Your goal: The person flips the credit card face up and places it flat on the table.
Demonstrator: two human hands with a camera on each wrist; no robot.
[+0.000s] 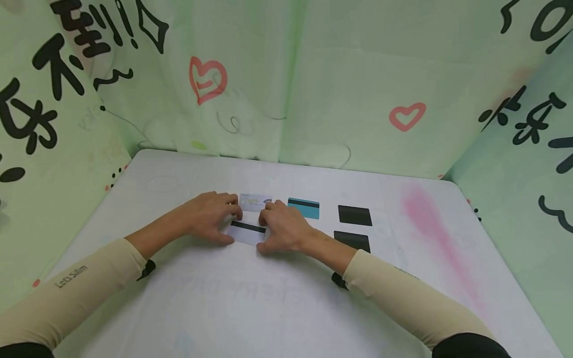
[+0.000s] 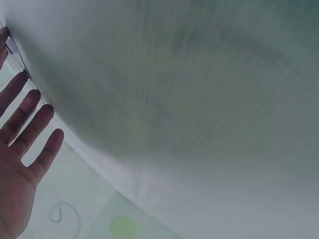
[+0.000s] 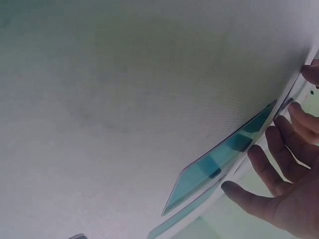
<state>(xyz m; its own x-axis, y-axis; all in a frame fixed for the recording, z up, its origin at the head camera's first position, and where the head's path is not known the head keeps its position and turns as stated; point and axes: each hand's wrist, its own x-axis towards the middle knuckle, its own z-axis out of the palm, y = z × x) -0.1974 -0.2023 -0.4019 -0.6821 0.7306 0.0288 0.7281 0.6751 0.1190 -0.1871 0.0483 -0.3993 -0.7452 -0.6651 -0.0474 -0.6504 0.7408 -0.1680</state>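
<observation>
A pale card with a black stripe (image 1: 247,234) lies face down between both hands, low on the white table. My left hand (image 1: 211,215) holds its left end, thumb at the near corner and index finger at the far one. The right hand (image 1: 287,227) holds the opposite end the same way, covering that edge. In the left wrist view the other fingers (image 2: 46,149) of the left hand are spread and nearly straight. Just beyond, a light printed card (image 1: 252,202) lies partly behind the right fingers. A blue card with a dark stripe (image 1: 304,209) lies right of it.
Two black cards (image 1: 355,215) lie one behind the other on the right, the nearer one (image 1: 351,239) partly behind the right wrist. The white table (image 1: 268,308) bears a pink smear at right. Green curtains (image 1: 340,89) with drawings enclose its back and sides.
</observation>
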